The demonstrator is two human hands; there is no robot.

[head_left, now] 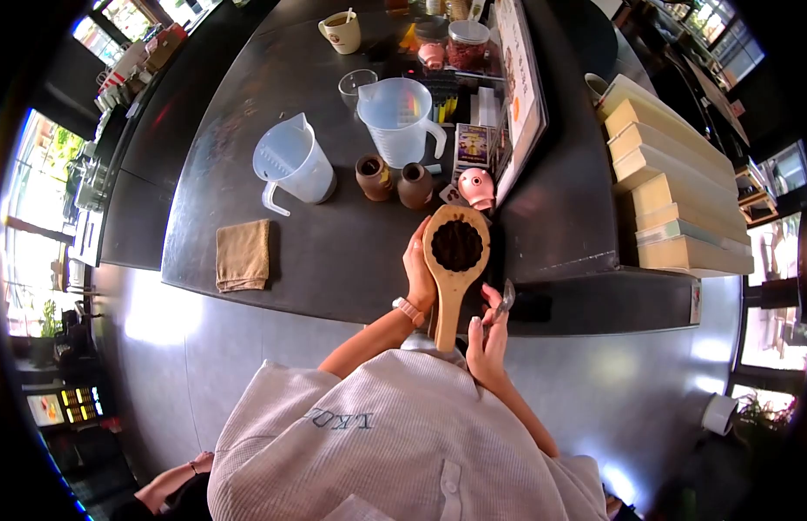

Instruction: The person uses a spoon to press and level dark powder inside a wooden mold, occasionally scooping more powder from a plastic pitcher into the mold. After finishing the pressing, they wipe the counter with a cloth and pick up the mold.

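Observation:
A wooden mould with a long handle (445, 300) is held at its left edge by my left hand (419, 267). Its scalloped hollow holds a dark mass (458, 245). My right hand (489, 334), just right of the handle, has its fingers closed on a small shiny utensil (506, 300), perhaps a spoon. Beyond the mould stand two small brown pots (373, 178) (415, 186) and a pink pig-like figure (476, 187).
On the dark counter (221, 187) are two plastic jugs (296, 163) (395, 123), a glass (357, 87), a mug (341, 33), lidded jars (467, 45) and a folded brown cloth (243, 254). Books (672, 182) stand at right. Another person's arm (173, 484) shows lower left.

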